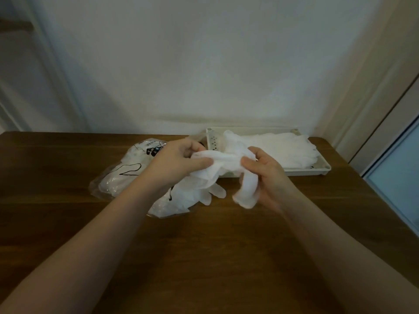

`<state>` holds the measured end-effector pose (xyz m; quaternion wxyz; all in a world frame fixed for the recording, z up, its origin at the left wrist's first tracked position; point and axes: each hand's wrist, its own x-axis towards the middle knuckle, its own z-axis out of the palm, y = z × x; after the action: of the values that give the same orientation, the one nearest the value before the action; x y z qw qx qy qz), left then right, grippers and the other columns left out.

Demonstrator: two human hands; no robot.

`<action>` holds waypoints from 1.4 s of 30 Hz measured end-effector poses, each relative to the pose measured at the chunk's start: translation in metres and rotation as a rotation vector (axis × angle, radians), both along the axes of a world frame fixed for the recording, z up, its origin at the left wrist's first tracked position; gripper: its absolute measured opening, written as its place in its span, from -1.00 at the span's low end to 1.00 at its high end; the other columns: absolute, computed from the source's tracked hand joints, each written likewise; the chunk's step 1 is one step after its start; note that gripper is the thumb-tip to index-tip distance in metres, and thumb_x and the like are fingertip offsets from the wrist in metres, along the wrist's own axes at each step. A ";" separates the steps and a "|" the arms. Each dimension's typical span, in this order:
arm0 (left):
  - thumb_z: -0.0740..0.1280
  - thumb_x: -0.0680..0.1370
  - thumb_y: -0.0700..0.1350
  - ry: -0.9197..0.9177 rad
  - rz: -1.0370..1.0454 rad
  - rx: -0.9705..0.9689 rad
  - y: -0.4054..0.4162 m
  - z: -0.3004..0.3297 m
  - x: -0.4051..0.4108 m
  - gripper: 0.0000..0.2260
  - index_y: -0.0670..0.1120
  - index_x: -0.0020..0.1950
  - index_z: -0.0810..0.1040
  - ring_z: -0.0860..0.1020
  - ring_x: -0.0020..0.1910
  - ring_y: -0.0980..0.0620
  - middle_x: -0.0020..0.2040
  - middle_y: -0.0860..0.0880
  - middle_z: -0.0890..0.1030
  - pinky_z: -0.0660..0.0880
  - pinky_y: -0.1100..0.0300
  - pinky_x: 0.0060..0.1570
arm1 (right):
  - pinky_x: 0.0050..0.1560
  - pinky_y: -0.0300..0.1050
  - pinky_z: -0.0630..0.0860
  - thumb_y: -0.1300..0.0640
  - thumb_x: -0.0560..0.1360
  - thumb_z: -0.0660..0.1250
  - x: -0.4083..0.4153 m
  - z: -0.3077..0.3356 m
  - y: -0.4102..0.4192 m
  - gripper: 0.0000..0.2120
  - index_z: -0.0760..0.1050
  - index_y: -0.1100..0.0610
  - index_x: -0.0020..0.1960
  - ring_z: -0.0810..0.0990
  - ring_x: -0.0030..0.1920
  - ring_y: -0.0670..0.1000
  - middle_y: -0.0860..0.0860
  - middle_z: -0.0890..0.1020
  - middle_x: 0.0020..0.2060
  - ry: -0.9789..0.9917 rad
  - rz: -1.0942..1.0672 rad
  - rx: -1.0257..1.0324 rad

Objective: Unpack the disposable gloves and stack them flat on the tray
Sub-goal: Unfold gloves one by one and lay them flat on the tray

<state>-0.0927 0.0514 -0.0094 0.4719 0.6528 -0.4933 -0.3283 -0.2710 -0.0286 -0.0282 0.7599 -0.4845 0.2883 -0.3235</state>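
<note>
Both hands hold a crumpled white disposable glove above the wooden table. My left hand pinches its left end between thumb and fingers. My right hand grips the right part, and a loose end hangs below that hand. More white gloves spill out of a clear plastic bag lying on the table under my left forearm. Behind the hands stands a cream tray, with several white gloves lying flat in it.
The dark wooden table stands against a white wall. A door frame and a pale glass panel run along the right. The table's right edge lies just past the tray.
</note>
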 end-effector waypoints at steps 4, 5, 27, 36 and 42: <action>0.30 0.52 -0.24 0.390 -0.111 0.096 -0.011 0.005 -0.010 -0.93 -0.12 -0.03 0.55 0.59 -0.20 0.08 -0.10 -0.04 0.62 0.53 0.26 -0.26 | -0.53 -0.28 0.30 0.16 0.57 0.23 -0.021 0.001 -0.017 -0.95 0.46 0.11 -0.05 0.37 -0.48 -0.09 0.02 0.48 -0.30 0.287 -0.119 -0.059; 0.27 0.54 -0.25 0.466 -0.118 0.082 -0.014 0.006 -0.012 -0.89 -0.14 0.02 0.54 0.59 -0.17 0.07 -0.07 -0.06 0.61 0.56 0.24 -0.22 | -0.57 -0.29 0.25 0.15 0.58 0.23 -0.025 0.001 -0.023 -0.90 0.47 0.14 -0.09 0.31 -0.51 -0.09 0.02 0.45 -0.35 0.388 -0.134 -0.089; 0.22 0.60 -0.14 0.292 0.018 0.052 -0.073 0.023 -0.069 -0.83 -0.17 -0.05 0.56 0.55 -0.14 -0.05 -0.13 -0.11 0.60 0.56 0.07 -0.03 | -0.08 -0.38 0.44 0.13 0.57 0.24 -0.050 0.020 -0.056 -0.81 0.61 0.10 0.07 0.53 -0.12 -0.23 -0.17 0.60 -0.14 0.529 -0.266 -0.926; 0.18 0.62 -0.09 0.387 -0.099 0.113 -0.088 0.025 -0.074 -0.77 -0.19 0.05 0.56 0.49 -0.04 -0.09 -0.01 -0.18 0.56 0.47 0.00 0.16 | -0.03 -0.08 0.48 0.05 0.60 0.17 -0.057 0.029 -0.060 -0.81 0.52 0.11 0.01 0.55 -0.16 -0.03 0.07 0.61 -0.13 0.186 -0.080 -0.070; 0.15 0.63 -0.21 0.416 -0.043 0.058 -0.097 0.026 -0.074 -0.90 -0.12 -0.03 0.43 0.49 -0.28 0.05 -0.18 -0.09 0.50 0.50 0.24 -0.30 | -0.01 -0.16 0.54 0.08 0.52 0.29 -0.062 0.034 -0.065 -0.76 0.52 0.11 0.15 0.62 -0.05 -0.04 0.04 0.64 -0.03 0.314 0.208 -0.262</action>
<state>-0.1670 -0.0453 0.0170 0.5374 0.5737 -0.3893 -0.4802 -0.3330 -0.0939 0.0061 0.6655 -0.6506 0.3072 -0.1986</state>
